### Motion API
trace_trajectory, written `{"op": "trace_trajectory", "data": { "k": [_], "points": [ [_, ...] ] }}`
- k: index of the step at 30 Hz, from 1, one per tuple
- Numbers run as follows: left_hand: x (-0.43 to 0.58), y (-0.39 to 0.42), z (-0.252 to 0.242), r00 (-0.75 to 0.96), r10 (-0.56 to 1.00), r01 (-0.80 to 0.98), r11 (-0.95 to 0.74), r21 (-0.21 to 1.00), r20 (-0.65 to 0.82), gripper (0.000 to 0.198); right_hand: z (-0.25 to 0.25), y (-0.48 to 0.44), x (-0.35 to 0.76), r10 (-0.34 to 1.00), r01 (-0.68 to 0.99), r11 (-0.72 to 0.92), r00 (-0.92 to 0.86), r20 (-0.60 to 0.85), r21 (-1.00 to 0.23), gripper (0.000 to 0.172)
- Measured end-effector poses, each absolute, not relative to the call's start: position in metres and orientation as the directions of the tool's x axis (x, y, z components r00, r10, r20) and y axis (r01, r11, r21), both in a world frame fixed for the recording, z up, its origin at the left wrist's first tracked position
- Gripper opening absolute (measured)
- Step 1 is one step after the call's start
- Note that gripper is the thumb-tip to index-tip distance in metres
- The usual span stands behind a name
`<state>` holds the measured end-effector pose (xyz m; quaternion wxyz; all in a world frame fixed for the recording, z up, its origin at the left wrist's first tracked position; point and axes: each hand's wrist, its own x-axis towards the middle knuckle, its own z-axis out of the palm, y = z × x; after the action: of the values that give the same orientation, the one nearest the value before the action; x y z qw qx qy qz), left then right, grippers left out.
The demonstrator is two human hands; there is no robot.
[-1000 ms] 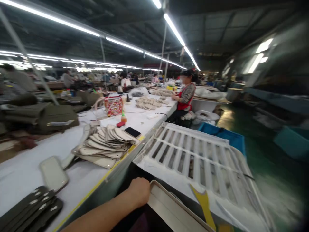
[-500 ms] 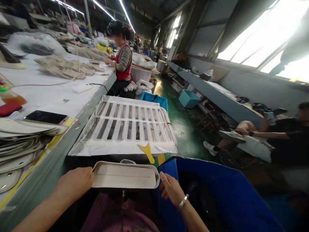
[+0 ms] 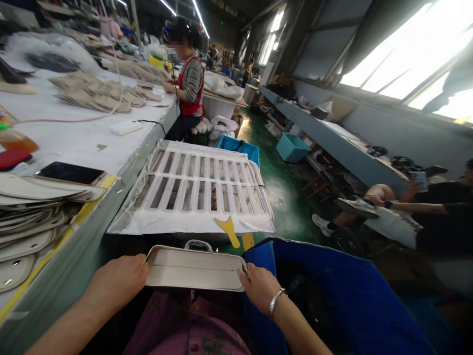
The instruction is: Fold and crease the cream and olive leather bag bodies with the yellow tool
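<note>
A cream bag-like piece (image 3: 194, 268) with a raised rim is held level in front of my body, with a grey loop handle (image 3: 198, 245) at its far side. My left hand (image 3: 123, 278) grips its left end, fingers closed. At the right end, my right hand (image 3: 260, 286), with a silver bracelet on the wrist, pinches the rim near the corner. Beyond the piece lies a white slatted rack (image 3: 199, 222), and a yellow forked piece (image 3: 229, 230) rests on its near edge.
On the left, a white-topped table (image 3: 92, 153) bears stacked cream pieces (image 3: 33, 212) and a phone (image 3: 70, 172). A large blue bin (image 3: 343, 291) stands at the right. One person (image 3: 190, 86) works at the table; another person (image 3: 432, 212) sits far right.
My right hand has moved slightly onto the rim at the right end. The cream piece has tilted, showing more of its inside, and its grey handle shows more. The view has shifted slightly.
</note>
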<state>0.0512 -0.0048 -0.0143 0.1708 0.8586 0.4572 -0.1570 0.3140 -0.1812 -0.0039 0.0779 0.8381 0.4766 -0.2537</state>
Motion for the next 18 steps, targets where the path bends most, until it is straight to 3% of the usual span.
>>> {"op": "trace_trajectory", "data": {
  "k": [3, 8, 18],
  "points": [
    [0.053, -0.005, -0.014, 0.552, 0.719, 0.813, -0.577, 0.08, -0.423, 0.035, -0.009, -0.178, 0.315, 0.779, 0.856, -0.51, 0.419, -0.467, -0.084, 0.034],
    [0.059, -0.004, -0.013, 0.528, 0.719, 0.817, -0.575, 0.038, -0.452, 0.034, -0.012, -0.172, 0.325, 0.809, 0.89, -0.434, 0.317, -0.495, -0.141, 0.034],
    [0.064, -0.004, 0.0, 0.479, 0.774, 0.861, -0.506, 0.051, -0.413, 0.034, -0.026, -0.189, 0.326, 0.862, 0.87, -0.401, 0.253, -0.439, -0.287, 0.035]
  ]
}}
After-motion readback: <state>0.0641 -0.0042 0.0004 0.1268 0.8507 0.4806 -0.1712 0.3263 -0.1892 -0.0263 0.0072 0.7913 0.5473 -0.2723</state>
